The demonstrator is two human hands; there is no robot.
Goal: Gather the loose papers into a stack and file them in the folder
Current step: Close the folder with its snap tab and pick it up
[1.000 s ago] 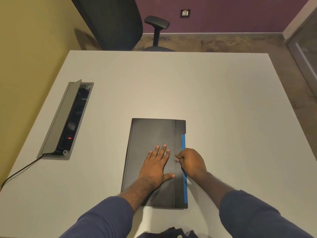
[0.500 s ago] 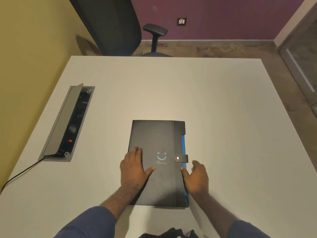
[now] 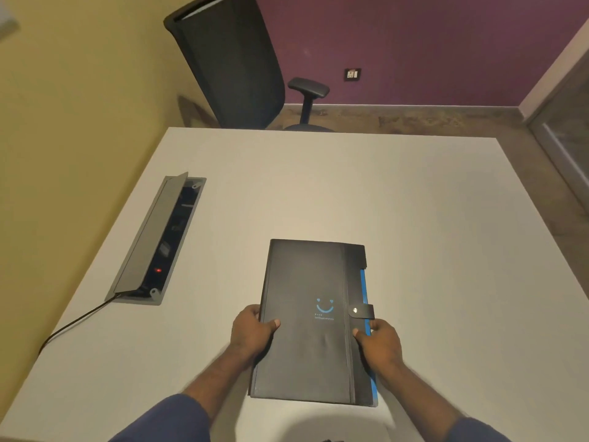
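Holding: left hand (image 3: 253, 330) and right hand (image 3: 381, 341), each grip clamped on black folder (image 3: 314, 320) edges
Papers: hidden inside
Logo text: unreadable

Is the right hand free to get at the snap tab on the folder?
Probably yes. The right hand grips the folder edge just below the snap tab, with nothing between, though it would need to loosen its grip.

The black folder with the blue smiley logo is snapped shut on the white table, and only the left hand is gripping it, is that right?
Not quite. The head view shows both hands gripping it: the left hand on the left edge of the black folder, the right hand on its right edge. The rest holds: the strap is snapped shut, on the white table.
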